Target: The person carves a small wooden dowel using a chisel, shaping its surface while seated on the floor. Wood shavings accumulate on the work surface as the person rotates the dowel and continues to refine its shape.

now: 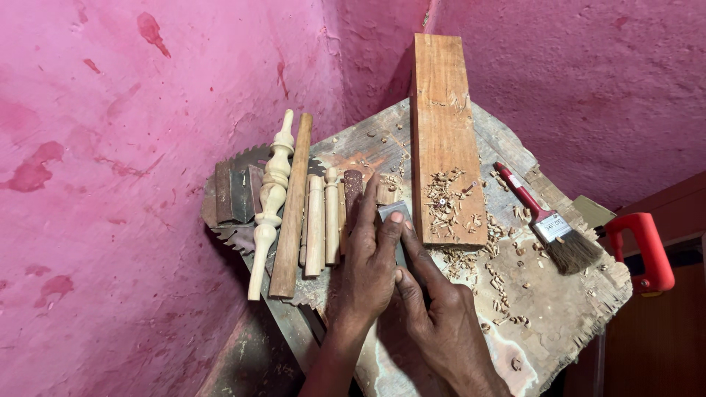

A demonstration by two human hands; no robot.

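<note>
Both my hands press on a small flat grey metal piece [391, 212] lying on the worn wooden worktop [548, 309]. My left hand [368, 265] lies over it with fingers stretched forward, fingertips on its near end. My right hand [434, 309] sits beside and slightly under the left, index finger along the piece's right edge. Most of the piece is hidden under my fingers. A reddish wooden plank [445, 140] with chiselled notches and shavings lies just right of the hands.
Left of my hands lie turned wooden spindles [271, 198], a plain wooden stick [291, 213] and short dowels [323, 220] on a circular saw blade [235, 195]. A red-handled paintbrush [548, 224] lies at right, a red saw handle [647, 250] beyond. Pink walls enclose the corner.
</note>
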